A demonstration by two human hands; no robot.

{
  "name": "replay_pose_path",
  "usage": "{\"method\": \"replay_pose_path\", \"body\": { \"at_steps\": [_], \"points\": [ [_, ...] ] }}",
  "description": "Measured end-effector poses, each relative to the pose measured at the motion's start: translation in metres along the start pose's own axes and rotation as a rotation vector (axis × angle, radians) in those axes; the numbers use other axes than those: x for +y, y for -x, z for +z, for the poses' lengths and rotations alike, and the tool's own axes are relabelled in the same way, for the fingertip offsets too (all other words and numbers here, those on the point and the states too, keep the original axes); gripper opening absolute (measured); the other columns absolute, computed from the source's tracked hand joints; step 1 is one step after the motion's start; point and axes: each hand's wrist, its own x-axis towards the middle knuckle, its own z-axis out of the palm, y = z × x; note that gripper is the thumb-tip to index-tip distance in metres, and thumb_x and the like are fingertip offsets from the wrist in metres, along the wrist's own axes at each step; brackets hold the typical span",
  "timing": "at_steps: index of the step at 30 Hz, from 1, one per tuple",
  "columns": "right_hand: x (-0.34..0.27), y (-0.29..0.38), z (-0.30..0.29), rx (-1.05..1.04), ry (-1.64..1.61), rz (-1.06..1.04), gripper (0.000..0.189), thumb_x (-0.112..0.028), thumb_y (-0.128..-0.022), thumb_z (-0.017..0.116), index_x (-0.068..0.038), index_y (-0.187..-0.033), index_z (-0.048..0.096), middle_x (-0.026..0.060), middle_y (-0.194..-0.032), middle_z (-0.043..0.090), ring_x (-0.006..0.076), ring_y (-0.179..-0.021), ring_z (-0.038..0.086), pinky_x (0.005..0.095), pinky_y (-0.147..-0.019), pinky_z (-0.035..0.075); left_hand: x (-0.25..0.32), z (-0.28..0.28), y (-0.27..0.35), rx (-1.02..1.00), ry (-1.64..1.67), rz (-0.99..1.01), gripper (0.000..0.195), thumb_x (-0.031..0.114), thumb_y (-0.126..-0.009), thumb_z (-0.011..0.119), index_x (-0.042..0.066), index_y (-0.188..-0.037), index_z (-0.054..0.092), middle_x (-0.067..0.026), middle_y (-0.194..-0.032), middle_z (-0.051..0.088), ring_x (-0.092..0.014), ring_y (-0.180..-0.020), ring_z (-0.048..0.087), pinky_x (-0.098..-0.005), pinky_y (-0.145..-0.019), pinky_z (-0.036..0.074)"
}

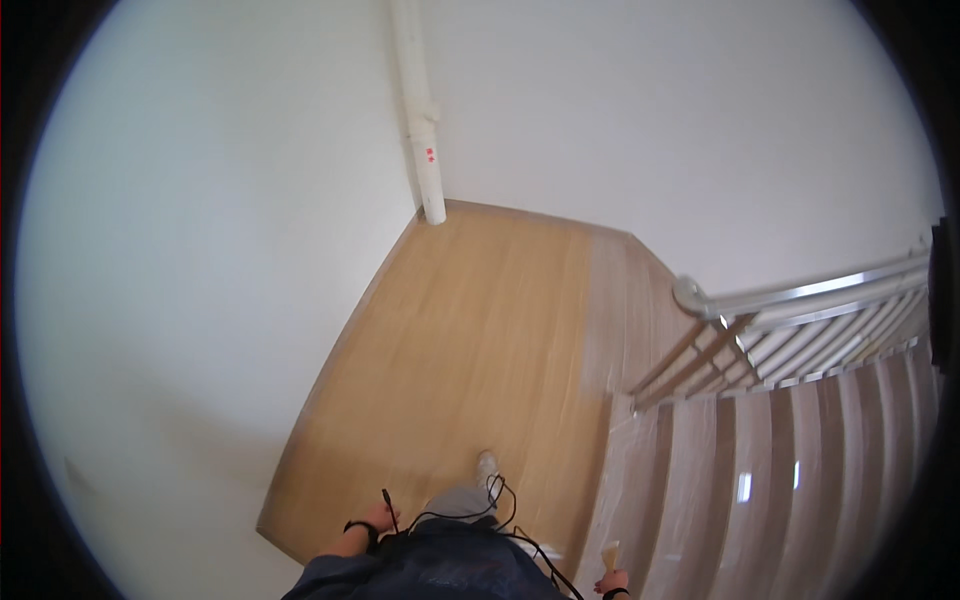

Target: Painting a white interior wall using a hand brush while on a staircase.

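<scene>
At the bottom, left of the dark top, is my left hand, closed around a thin black cable end that points up. A dark band circles that wrist. The black cable loops across my front and over one leg. Lower right, my right hand grips the handle of a small pale tool, which looks like a brush or scraper; blur hides its exact kind. That hand is over the striped stairs.
A wood-look landing floor lies ahead, bounded by white walls. A white vertical pipe with red marks stands in the corner. At right, a metal railing runs beside stairs. My shoe is on the landing.
</scene>
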Motion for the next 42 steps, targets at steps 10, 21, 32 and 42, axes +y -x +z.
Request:
{"method": "replay_pose_path", "body": {
  "at_steps": [10, 21, 32, 42],
  "points": [
    [-0.385, -0.052, 0.046, -0.095, 0.094, -0.605, 0.029, -0.019, -0.098, 0.047, 0.009, -0.091, 0.053, 0.0174, -0.058, 0.062, 0.0242, -0.044, 0.061, 0.0358, -0.041, 0.049, 0.03, -0.034, -0.084, -0.086, -0.037, -0.117, 0.05, 0.046, -0.086, 0.058, 0.002, -0.11, 0.067, -0.0164, -0.103, 0.07, -0.034, -0.097, 0.065, -0.0416, -0.087, 0.049],
    [-0.622, -0.04, 0.106, -0.228, 0.326, -0.664, 0.027, -0.017, -0.094, 0.05, 0.009, -0.092, 0.06, 0.0172, -0.067, 0.068, 0.0258, -0.056, 0.067, 0.0374, -0.052, 0.054, 0.147, -0.11, -0.202, 0.28, 0.638, -0.055, 0.03, 0.023, -0.093, 0.054, -0.004, -0.089, 0.065, -0.0139, -0.079, 0.07, -0.02, -0.07, 0.068, -0.0331, -0.063, 0.056],
    [-0.729, -0.356, 0.17, -0.268, 1.242, -0.814, 0.053, -0.046, -0.072, 0.076, -0.003, -0.101, 0.071, 0.018, -0.093, 0.071, 0.0318, -0.091, 0.068, 0.0443, -0.081, 0.052, 0.182, -0.203, -0.343, -0.054, 0.706, -0.373, 0.032, 0.028, -0.094, 0.053, -0.001, -0.103, 0.061, -0.0138, -0.087, 0.069, -0.022, -0.068, 0.067, -0.0333, -0.058, 0.054],
    [-1.169, -0.185, 0.231, -0.337, 0.145, -0.688, 0.024, -0.016, -0.096, 0.051, 0.007, -0.101, 0.054, 0.0158, -0.07, 0.064, 0.0228, -0.057, 0.066, 0.0346, -0.048, 0.053, 0.435, -0.417, -0.435, 0.502, 0.698, -0.104, 0.028, 0.024, -0.093, 0.057, -0.003, -0.099, 0.064, -0.0138, -0.087, 0.071, -0.021, -0.07, 0.068, -0.0338, -0.063, 0.054]
  ]
}}
